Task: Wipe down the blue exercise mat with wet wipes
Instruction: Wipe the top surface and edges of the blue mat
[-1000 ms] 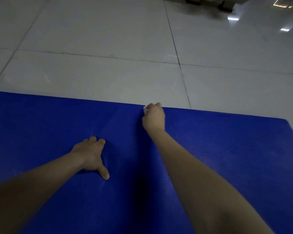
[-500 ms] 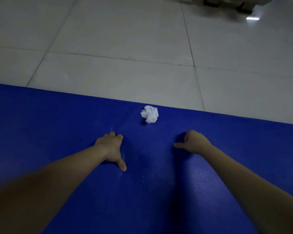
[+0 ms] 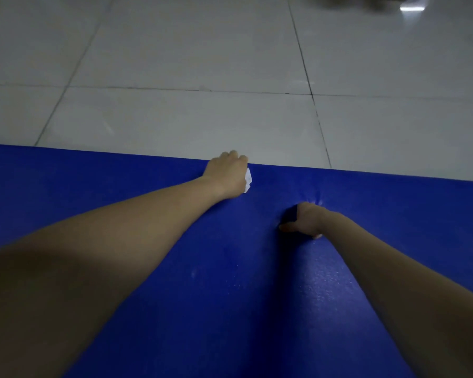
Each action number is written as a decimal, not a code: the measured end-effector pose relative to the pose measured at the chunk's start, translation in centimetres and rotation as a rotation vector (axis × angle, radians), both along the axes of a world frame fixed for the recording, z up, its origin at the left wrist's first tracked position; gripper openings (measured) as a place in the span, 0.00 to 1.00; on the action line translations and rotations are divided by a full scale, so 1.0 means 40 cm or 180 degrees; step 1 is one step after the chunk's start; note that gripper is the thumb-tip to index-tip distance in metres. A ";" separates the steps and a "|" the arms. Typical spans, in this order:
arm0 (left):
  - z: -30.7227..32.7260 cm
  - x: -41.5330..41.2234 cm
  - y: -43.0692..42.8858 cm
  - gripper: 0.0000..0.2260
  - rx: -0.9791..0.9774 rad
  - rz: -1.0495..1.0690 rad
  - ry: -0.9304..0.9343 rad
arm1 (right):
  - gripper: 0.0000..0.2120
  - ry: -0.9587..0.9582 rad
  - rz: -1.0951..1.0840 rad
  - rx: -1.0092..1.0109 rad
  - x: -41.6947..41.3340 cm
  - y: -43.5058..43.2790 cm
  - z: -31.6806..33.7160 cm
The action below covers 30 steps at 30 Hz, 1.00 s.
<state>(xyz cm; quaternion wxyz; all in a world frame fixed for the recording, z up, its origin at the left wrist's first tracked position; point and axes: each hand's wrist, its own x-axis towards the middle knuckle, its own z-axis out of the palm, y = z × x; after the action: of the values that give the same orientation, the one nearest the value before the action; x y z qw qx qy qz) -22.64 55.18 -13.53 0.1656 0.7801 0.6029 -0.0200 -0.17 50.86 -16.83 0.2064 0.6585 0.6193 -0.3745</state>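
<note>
The blue exercise mat [image 3: 230, 282] covers the lower half of the view, its far edge running across the middle. My left hand [image 3: 225, 174] reaches to that far edge and grips a crumpled white wet wipe [image 3: 248, 180], which shows only as a small white piece at the hand's right side. My right hand [image 3: 305, 221] presses down on the mat to the right and nearer to me, thumb out to the left, and the mat dimples around it.
Pale grey floor tiles [image 3: 202, 50] with dark grout lines lie beyond the mat. A dark blurred object [image 3: 366, 0] and a bright light reflection [image 3: 411, 8] sit at the top right edge.
The right hand let go of the wipe on the mat and moved back to press on the mat. The left hand then left its spot and took the wipe at the far edge.
</note>
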 end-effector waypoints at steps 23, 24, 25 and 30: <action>-0.155 -0.284 0.059 0.06 0.0839 0.1069 0.0088 | 0.27 -0.0183 -0.0086 -0.0274 -0.009 0.022 0.000; -0.161 -0.302 0.059 0.07 0.0802 0.1227 0.0021 | 0.28 -0.0208 -0.0070 -0.0257 -0.010 0.021 0.001; -0.168 -0.307 0.060 0.07 0.0738 0.1393 -0.0098 | 0.28 -0.0224 -0.0062 -0.0244 -0.011 0.019 0.002; -0.177 -0.194 0.044 0.06 0.0484 0.1674 -0.0940 | 0.28 -0.0234 -0.0037 -0.0220 -0.014 0.017 0.006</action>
<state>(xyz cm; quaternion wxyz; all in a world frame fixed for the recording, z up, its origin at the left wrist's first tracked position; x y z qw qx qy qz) -30.40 56.94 -20.63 0.1921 0.6020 0.7533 0.1823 -0.75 51.52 -16.59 0.2494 0.6679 0.5941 -0.3724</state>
